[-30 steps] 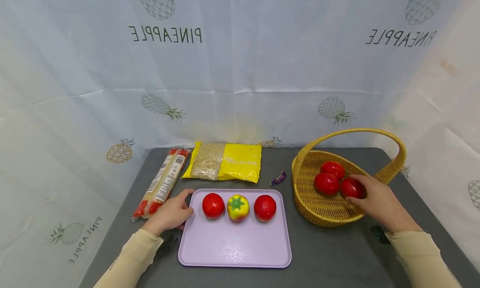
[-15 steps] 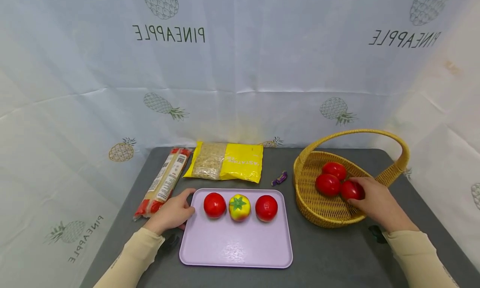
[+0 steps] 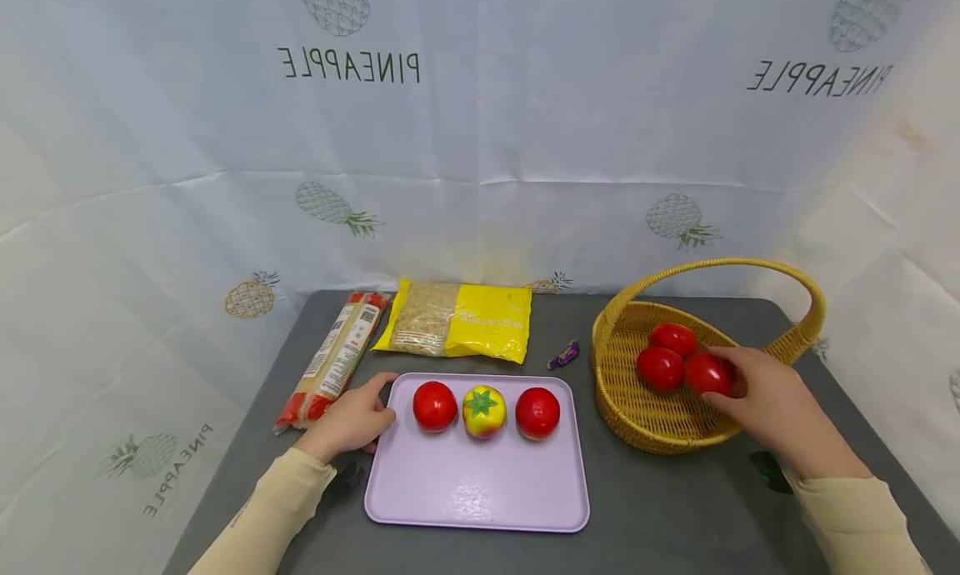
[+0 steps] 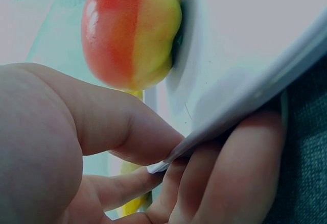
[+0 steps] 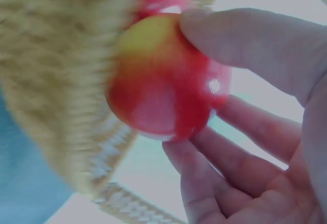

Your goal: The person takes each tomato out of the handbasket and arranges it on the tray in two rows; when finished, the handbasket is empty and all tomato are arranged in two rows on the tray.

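Little has moved since a second ago: my right hand [image 3: 772, 396] still curls its grip around the round red tomato [image 3: 707, 373] inside the woven yellow basket [image 3: 637, 408], beside two more. My fingers [image 5: 240, 35] hide its near side, so I cannot tell its stem direction. My left hand [image 3: 351, 421] pinches the lilac plastic tray [image 3: 480, 492] edge, thumb above. Backdrop writing reads mirrored "PINEAPPLE"; the yellow bag [image 3: 491, 321] label is too small to read.

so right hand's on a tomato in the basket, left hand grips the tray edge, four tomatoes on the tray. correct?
Not quite: the tray holds three tomatoes, not four, as the head view shows. The rest stands: right hand on a tomato in the basket, left hand gripping the tray edge.
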{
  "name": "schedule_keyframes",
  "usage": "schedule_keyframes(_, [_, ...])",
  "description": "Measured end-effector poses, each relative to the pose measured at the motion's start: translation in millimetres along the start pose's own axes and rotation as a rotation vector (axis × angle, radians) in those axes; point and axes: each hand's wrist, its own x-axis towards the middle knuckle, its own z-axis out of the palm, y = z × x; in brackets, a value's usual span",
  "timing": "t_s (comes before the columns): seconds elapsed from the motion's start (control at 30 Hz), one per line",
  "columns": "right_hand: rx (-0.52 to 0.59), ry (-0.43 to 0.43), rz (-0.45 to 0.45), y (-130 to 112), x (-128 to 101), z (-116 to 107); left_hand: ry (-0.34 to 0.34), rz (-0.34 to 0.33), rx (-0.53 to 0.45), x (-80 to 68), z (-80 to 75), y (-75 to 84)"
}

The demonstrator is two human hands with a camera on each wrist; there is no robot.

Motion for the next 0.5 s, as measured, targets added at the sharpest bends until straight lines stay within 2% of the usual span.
schedule_keyframes(0.23, [0.005,0.034,-0.101,-43.1,-7.7,-12.8,0.008,-0.008,-0.002,-1.4,-1.2,-0.8])
schedule_keyframes(0.5, [0.045,0.093,-0.269,-99.0,-17.1,-1.6,0.009,0.009,-0.015,-0.4,0.3,-0.9])
